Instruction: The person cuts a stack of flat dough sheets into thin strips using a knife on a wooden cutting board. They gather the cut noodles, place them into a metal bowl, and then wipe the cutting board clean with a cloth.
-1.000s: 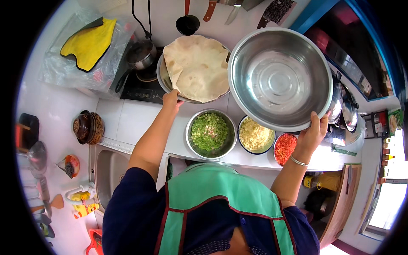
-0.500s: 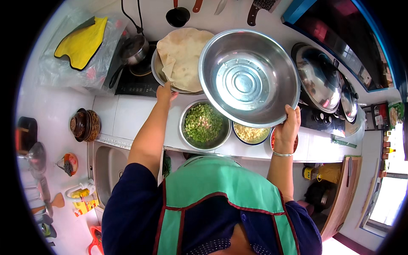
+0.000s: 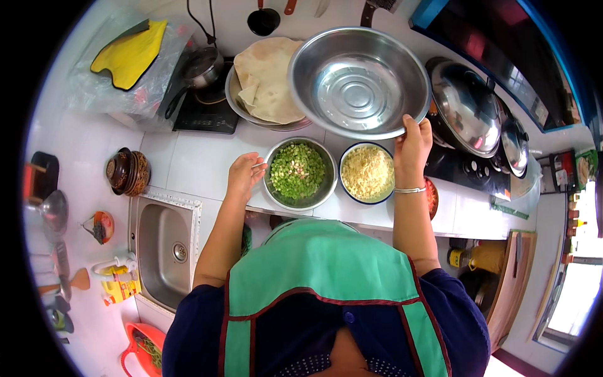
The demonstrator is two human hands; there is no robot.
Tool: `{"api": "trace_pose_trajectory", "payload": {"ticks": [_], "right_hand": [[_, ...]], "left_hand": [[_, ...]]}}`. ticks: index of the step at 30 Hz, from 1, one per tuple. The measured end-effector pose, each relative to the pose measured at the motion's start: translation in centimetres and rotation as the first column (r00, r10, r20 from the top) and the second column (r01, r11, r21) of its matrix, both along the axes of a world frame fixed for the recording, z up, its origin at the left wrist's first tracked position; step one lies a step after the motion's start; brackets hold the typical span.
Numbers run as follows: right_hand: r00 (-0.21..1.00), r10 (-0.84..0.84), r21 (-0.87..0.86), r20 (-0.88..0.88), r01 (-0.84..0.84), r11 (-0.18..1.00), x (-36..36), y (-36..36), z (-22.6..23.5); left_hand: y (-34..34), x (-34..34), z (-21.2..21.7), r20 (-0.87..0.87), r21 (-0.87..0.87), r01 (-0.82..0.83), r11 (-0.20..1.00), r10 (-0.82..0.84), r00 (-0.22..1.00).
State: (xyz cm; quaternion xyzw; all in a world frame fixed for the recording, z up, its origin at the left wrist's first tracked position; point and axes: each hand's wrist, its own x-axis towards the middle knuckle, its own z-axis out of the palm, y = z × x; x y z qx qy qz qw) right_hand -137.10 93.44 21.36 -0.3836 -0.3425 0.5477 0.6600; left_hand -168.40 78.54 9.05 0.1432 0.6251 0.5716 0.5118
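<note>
The large steel basin (image 3: 359, 88) is over the white counter (image 3: 188, 160) between the flatbread (image 3: 267, 81) and the domed lid (image 3: 468, 110), its rim clamped in the right hand (image 3: 414, 143), while the left hand (image 3: 244, 176), fingers apart, is just beside the bowl of chopped greens (image 3: 299, 203), left of a blue-rimmed bowl (image 3: 368, 202)
</note>
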Motion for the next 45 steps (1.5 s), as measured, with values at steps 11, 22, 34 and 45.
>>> {"api": "trace_pose_trajectory", "payload": {"ticks": [11,22,34,45], "right_hand": [[0.495,-0.589,0.730,0.639,-0.632,0.261,-10.3,1.3,1.2],[0.110,-0.495,0.397,0.862,-0.754,0.523,-13.5,7.7,-8.5],[0.293,-0.324,0.431,0.900,-0.476,0.767,-12.3,2.6,-9.9],[0.402,-0.171,0.264,0.899,-0.188,0.946,1.8,-13.5,-8.0]], "left_hand": [[9.2,-9.0,14.7,0.306,0.505,-0.102,0.857,-0.067,0.950],[16.3,-13.6,1.9,-0.178,-0.043,0.066,0.997,-0.073,0.981],[17.4,-13.7,0.6,-0.979,-0.138,0.134,0.981,-0.156,0.132],[6.8,11.8,2.5,-0.855,0.110,0.794,0.598,-0.351,0.383]]}}
